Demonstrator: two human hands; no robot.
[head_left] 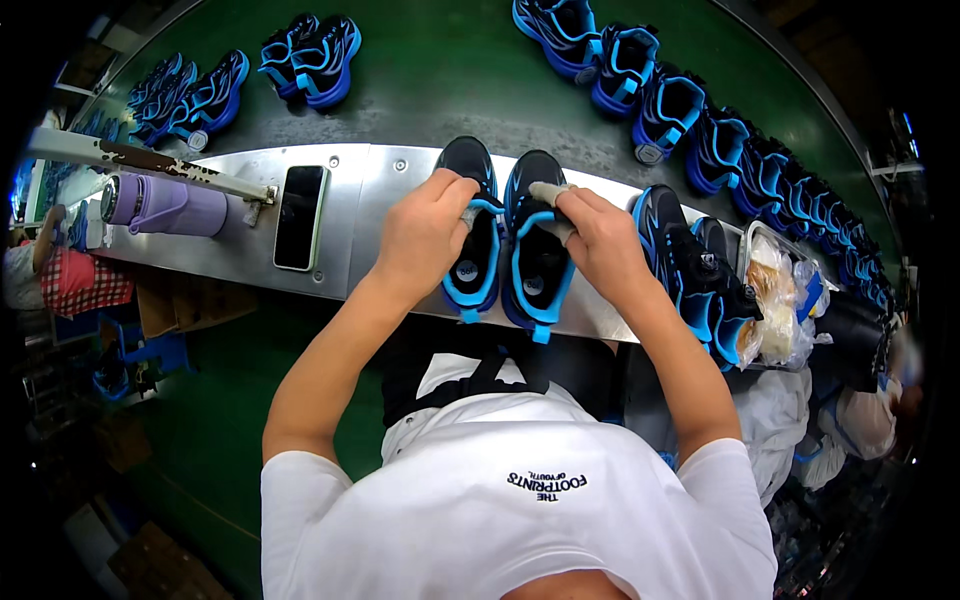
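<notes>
Two black and blue sports shoes stand side by side on the metal ledge before me, toes pointing away and openings toward me. My left hand (428, 232) is closed on the upper of the left shoe (470, 270), fingers and thumb at its tongue. On the right shoe (538, 285), my right hand (605, 235) pinches the tongue area; greyish coverings show on its index finger and thumb. Round pale stickers lie on both insoles, and bright blue tabs stick up at the heels. Another pair of like shoes (690, 270) rests just right of my right hand.
Beyond the ledge (385, 200) runs a green belt (440, 60) carrying several shoes (670, 110). To my left are a phone (301, 218), a purple bottle (180, 205) and a worn metal bar (150, 160). A tray (765, 290) with plastic-wrapped items sits at the right.
</notes>
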